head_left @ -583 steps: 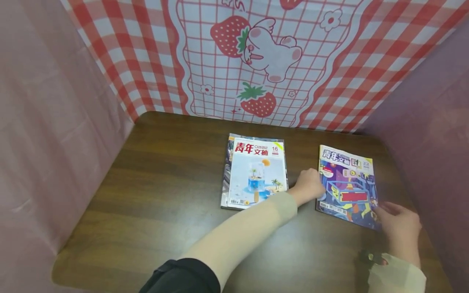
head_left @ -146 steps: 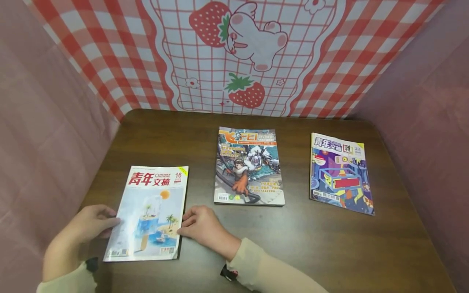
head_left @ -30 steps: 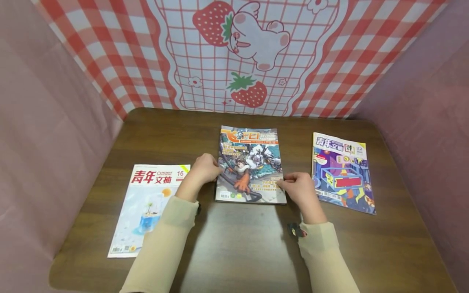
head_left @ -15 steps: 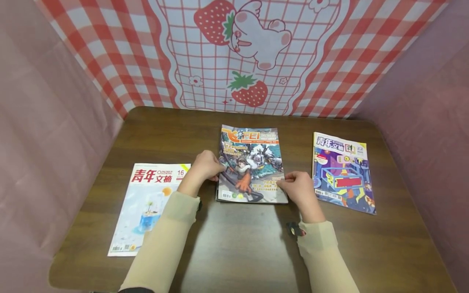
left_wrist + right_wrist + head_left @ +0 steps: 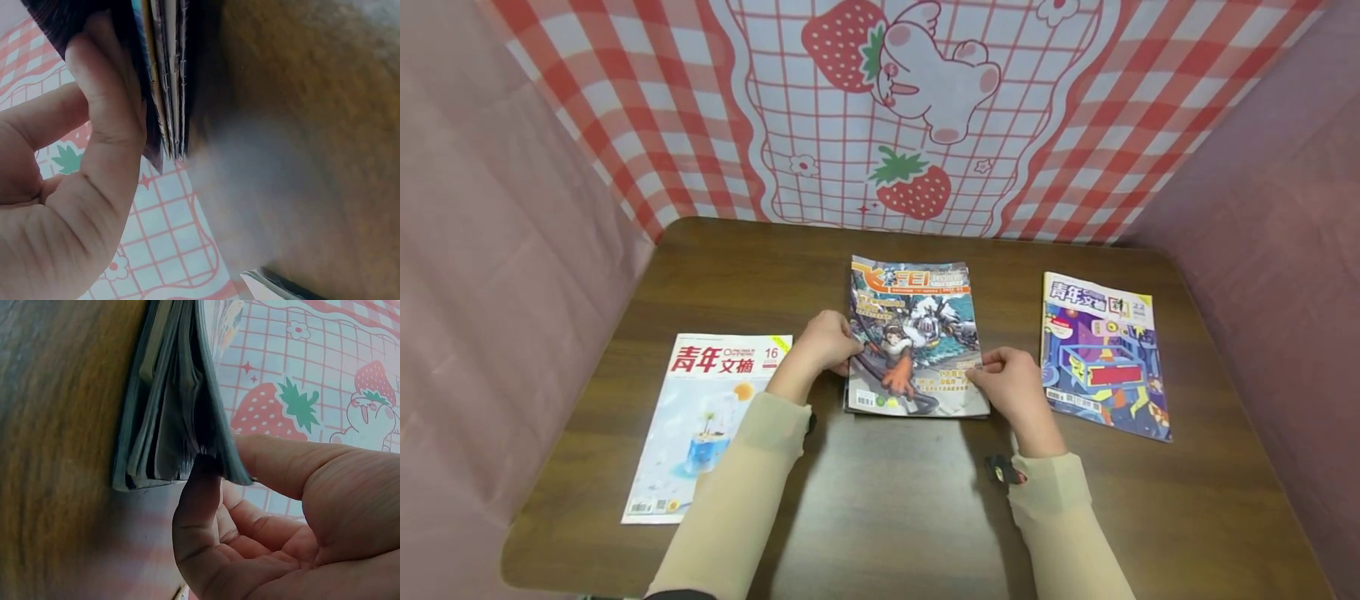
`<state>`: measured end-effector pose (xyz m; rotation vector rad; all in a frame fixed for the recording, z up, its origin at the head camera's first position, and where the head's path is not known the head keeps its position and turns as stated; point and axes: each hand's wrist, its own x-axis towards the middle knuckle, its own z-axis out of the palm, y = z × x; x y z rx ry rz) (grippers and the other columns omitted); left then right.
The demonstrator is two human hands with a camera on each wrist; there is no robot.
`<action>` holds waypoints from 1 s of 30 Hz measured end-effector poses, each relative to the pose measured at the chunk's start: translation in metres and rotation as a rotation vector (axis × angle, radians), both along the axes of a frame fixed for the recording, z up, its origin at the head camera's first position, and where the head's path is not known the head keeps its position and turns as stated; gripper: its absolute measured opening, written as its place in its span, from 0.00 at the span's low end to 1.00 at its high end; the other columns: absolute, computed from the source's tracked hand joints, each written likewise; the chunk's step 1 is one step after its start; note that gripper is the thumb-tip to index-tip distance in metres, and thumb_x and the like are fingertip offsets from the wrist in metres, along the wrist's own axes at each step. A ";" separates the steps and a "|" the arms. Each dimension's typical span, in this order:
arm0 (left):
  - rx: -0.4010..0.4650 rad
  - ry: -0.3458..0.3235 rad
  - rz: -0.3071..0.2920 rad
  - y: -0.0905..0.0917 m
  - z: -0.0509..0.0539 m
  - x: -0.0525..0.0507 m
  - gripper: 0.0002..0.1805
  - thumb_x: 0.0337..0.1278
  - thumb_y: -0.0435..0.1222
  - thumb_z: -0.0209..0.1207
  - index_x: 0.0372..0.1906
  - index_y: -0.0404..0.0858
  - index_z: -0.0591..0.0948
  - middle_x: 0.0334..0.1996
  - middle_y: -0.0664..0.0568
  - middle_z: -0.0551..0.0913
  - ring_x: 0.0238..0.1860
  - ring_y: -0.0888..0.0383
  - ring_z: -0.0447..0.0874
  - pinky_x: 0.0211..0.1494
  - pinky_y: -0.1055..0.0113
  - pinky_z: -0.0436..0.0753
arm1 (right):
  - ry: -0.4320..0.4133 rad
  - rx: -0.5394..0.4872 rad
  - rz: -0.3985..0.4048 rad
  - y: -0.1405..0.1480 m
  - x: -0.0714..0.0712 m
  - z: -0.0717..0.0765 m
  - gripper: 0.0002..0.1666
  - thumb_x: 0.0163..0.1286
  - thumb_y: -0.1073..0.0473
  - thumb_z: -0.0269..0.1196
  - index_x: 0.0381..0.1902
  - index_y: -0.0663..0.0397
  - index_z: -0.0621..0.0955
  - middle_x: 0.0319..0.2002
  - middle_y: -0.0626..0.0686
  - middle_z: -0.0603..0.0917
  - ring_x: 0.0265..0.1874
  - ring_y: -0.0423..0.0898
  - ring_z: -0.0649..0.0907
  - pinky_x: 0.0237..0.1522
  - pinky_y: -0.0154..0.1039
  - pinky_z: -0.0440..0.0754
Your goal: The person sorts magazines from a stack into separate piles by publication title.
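Head view: we find the FEI magazine near the middle of the table, face up, on top of a pile of magazines. The grip is two-sided and narrow, each hand pinching an edge of the FEI magazine.

Left hand: at the left edge, below mid-height, thumb tip on the cover. In the left wrist view we see a finger between the dark top piece and the pile's spines.

Right hand: at the right edge, closer to the bottom corner, slightly lower than the left. Thumb lies over the cover; in the right wrist view a fingertip is tucked beneath. At this edge we note a gap between the pinched layer and the pile. How far the gap runs inward we cannot tell.

Surroundings: the 16 magazine lies to the left and nearer the person, partly behind the left sleeve. The 22 magazine lies just beside the right hand, apart from the pile. A checked cloth hangs behind the table.
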<state>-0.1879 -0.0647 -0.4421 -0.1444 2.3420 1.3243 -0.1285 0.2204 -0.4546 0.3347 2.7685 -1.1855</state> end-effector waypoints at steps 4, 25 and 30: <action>0.070 -0.014 0.024 -0.001 -0.001 0.003 0.10 0.60 0.23 0.64 0.33 0.27 0.72 0.32 0.38 0.76 0.18 0.50 0.83 0.28 0.59 0.87 | 0.019 -0.020 0.012 0.000 -0.001 -0.001 0.19 0.63 0.60 0.73 0.45 0.69 0.83 0.34 0.60 0.87 0.33 0.53 0.85 0.40 0.49 0.81; 0.212 0.011 0.119 -0.025 0.011 0.019 0.10 0.63 0.22 0.61 0.40 0.27 0.70 0.34 0.38 0.75 0.18 0.53 0.81 0.27 0.58 0.87 | -0.004 -0.072 0.076 -0.013 -0.015 0.013 0.19 0.66 0.57 0.71 0.47 0.66 0.83 0.38 0.59 0.85 0.36 0.52 0.82 0.35 0.44 0.80; 0.207 0.028 0.123 -0.033 0.013 0.022 0.09 0.64 0.23 0.61 0.40 0.27 0.70 0.33 0.39 0.76 0.18 0.53 0.82 0.28 0.57 0.87 | 0.020 -0.081 0.105 -0.020 -0.021 0.016 0.17 0.66 0.58 0.71 0.46 0.66 0.83 0.36 0.58 0.84 0.34 0.51 0.81 0.33 0.42 0.79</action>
